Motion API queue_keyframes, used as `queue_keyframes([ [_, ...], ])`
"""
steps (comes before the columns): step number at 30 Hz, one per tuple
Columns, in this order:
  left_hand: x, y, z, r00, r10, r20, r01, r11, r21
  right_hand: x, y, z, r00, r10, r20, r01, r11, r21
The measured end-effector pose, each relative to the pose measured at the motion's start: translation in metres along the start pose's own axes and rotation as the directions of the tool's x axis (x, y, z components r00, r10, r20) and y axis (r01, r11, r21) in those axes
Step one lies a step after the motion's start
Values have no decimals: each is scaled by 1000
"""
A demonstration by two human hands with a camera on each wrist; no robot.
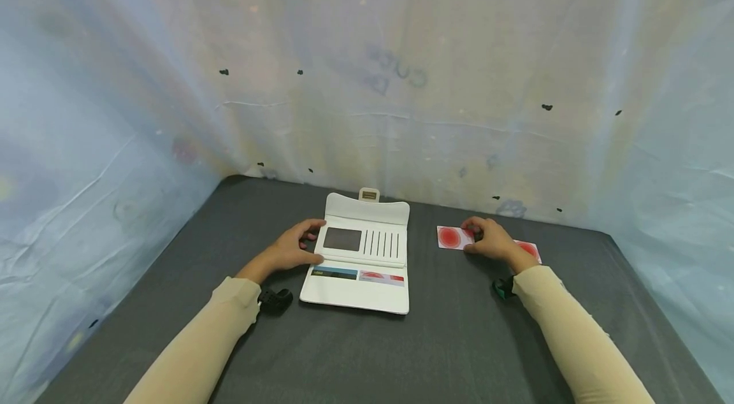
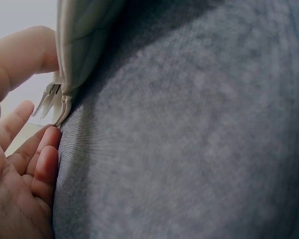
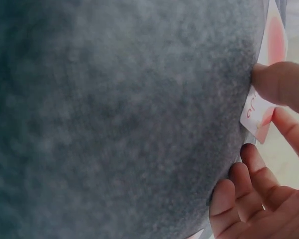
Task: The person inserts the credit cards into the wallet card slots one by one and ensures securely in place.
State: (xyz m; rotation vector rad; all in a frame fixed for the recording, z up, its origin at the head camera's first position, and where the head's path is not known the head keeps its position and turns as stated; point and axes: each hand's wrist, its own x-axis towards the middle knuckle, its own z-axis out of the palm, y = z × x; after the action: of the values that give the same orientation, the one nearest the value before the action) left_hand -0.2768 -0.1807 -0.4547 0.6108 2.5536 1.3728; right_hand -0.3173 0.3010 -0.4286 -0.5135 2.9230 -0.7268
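A white wallet (image 1: 355,299) lies unfolded on the table, with a dark window, a row of slots and a flap with a clasp at the far end. Two cards, one dark blue (image 1: 334,273) and one pink and red (image 1: 381,278), sit in its near panel. My left hand (image 1: 292,246) rests at the wallet's left edge, thumb and index finger spread along it. In the left wrist view, the thumb touches the wallet's side (image 2: 82,42). My right hand (image 1: 489,239) pinches a white card with a red circle (image 1: 450,238) between thumb and index finger, close over the table.
Another red-and-white card (image 1: 529,251) lies on the dark grey table (image 1: 367,359), partly hidden behind the right hand and wrist. A pale, patterned curtain (image 1: 459,72) hangs behind the table and along its sides. Each wrist wears a dark strapped device (image 1: 276,301).
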Motion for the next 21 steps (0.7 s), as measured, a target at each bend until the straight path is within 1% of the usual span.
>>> queue_keyframes([
  [6,0,1,0,1000,-6,7,6,1000,-10,-2,0,1,999,45,-6,-45,999,26],
  [15,0,-2,1,1000,-10,-1,10,1000,1,-8,-9,-1,996,77,-49,-73,994,86],
  [18,1,-2,1,1000,-10,-5,10,1000,-1,-12,-14,-4,993,114,-41,-107,985,133],
  [21,1,-2,1,1000,-14,-13,14,1000,2,-15,-18,-6,988,156,-21,-149,970,194],
])
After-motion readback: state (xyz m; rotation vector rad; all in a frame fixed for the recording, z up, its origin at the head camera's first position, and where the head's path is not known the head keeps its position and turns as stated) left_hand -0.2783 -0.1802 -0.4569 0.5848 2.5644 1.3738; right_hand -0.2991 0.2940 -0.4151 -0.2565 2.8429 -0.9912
